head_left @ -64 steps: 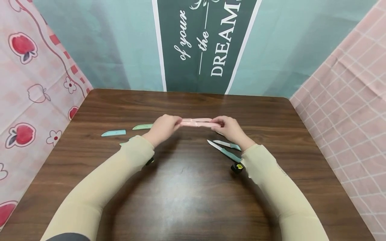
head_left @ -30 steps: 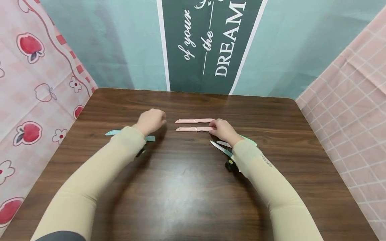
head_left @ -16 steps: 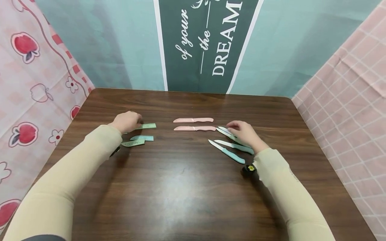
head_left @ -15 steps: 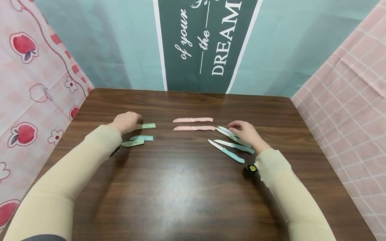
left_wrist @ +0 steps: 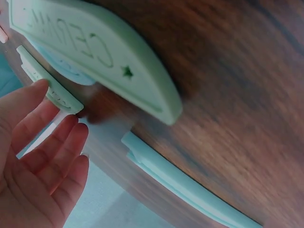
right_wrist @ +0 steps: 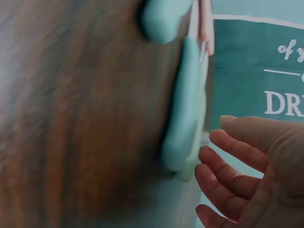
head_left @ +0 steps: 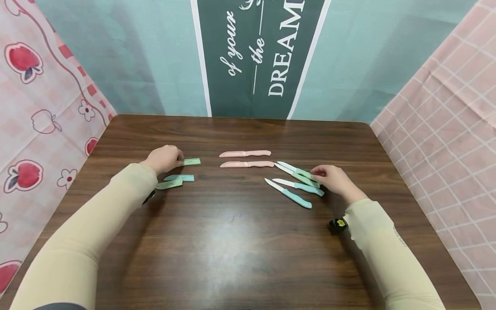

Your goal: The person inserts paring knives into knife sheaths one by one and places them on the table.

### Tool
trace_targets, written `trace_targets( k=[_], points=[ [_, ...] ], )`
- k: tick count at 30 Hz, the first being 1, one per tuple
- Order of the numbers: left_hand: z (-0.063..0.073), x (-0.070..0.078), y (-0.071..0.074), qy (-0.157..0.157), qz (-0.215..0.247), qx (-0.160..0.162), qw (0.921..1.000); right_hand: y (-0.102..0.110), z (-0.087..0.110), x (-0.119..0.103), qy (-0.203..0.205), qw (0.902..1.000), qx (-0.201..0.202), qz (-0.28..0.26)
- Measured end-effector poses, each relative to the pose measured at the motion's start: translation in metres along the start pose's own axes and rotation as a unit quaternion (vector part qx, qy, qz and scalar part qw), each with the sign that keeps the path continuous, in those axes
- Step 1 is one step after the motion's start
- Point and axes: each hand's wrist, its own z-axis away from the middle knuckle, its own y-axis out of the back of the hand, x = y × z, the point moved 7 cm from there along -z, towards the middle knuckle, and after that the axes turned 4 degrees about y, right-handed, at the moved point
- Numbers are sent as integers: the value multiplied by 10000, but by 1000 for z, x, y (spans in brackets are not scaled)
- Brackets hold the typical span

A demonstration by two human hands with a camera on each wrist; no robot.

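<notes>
In the head view my left hand (head_left: 162,158) is at a green knife sheath (head_left: 191,162), whose free end points right. The left wrist view shows thumb and forefinger pinching that sheath (left_wrist: 52,88). Close by lie a light blue sheath (head_left: 181,178) and a second green sheath (head_left: 169,184); another light blue sheath (left_wrist: 190,183) shows in the left wrist view. My right hand (head_left: 335,178) hovers with loosely bent fingers at the handle ends of two green-handled knives (head_left: 304,173), white blades pointing left. Its fingertips are right beside the handles in the right wrist view.
Two pink knives (head_left: 245,153) in their sheaths lie parallel at the middle of the wooden table (head_left: 232,241). Two bare blue-handled knives (head_left: 296,198) lie just in front of the green ones. A hanging cloth (head_left: 155,56) borders the table's back edge.
The two pink knives, held in both hands at first, now lie on the table. My left hand has gone left to the green sheath; my right hand has shifted right along the green knives.
</notes>
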Motion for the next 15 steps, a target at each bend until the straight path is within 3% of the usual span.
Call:
trace_targets(
  k=[11,15],
  points=[
    [2,-3,-6,215,133,-71,9997,-5,-6,6,71,9983,-86,574],
    [5,0,-2,188,554,87,9982,-4,-5,8,21,9974,-76,717]
  ],
)
